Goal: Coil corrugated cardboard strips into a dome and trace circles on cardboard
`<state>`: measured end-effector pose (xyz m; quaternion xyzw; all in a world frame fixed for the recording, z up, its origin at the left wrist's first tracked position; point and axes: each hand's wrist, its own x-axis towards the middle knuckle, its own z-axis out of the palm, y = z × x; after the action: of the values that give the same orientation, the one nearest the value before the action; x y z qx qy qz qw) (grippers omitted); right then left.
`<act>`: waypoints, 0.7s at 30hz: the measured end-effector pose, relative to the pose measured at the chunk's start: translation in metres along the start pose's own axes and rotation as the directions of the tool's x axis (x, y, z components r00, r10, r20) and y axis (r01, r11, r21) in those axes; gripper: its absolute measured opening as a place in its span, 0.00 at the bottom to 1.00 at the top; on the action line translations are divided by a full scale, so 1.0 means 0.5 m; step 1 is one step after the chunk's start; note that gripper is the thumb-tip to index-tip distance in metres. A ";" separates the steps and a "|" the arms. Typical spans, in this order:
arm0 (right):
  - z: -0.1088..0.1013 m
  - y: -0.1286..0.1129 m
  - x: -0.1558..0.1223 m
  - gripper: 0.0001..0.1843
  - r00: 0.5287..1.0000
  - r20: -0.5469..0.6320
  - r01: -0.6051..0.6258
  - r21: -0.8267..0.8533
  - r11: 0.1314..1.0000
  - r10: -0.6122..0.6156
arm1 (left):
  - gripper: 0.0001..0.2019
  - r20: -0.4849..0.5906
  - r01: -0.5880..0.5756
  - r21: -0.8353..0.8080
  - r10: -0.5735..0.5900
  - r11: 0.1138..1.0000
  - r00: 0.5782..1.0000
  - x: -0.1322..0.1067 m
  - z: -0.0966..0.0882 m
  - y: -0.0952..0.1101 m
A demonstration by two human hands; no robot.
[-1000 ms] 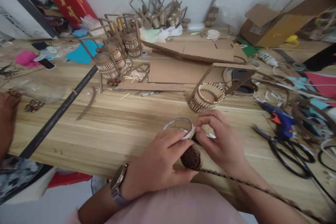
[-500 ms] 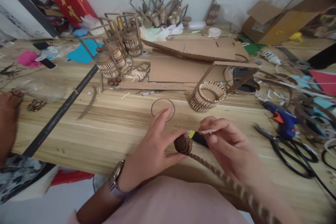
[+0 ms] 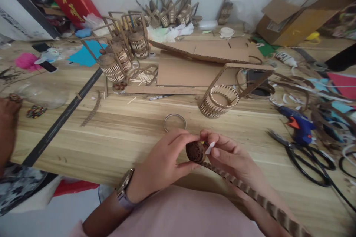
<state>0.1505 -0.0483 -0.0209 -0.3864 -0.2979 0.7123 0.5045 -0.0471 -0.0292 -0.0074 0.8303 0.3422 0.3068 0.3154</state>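
Observation:
My left hand point(image 3: 164, 163) pinches a tightly rolled coil of corrugated cardboard strip point(image 3: 195, 151) between thumb and fingers, just above the table's near edge. The strip's loose tail point(image 3: 258, 202) runs down to the right across my right forearm. My right hand point(image 3: 230, 155) is closed on a small white piece of tape point(image 3: 210, 147) and holds it against the coil's right side. The thin tape ring point(image 3: 174, 122) lies flat on the wood just beyond my fingers.
A slatted cardboard basket point(image 3: 219, 100) stands behind the ring. Flat cardboard sheets point(image 3: 205, 53), more baskets point(image 3: 114, 63), a blue glue gun point(image 3: 296, 124) and black scissors point(image 3: 308, 161) lie around. Another person's hand point(image 3: 7, 126) rests at the left edge.
The left hand set the tape ring down on the table and took the coil. The right hand brought the torn tape piece in against the coil.

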 end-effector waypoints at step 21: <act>0.018 -0.001 0.002 0.11 0.998 -0.058 0.005 -0.027 1.000 -0.007 | 0.18 -0.017 -0.069 -0.045 0.068 0.997 0.998 0.000 -0.003 0.017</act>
<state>0.1428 -0.0472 -0.0159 -0.4125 -0.2940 0.6952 0.5099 -0.0450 -0.0333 -0.0002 0.8316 0.3089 0.3315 0.3211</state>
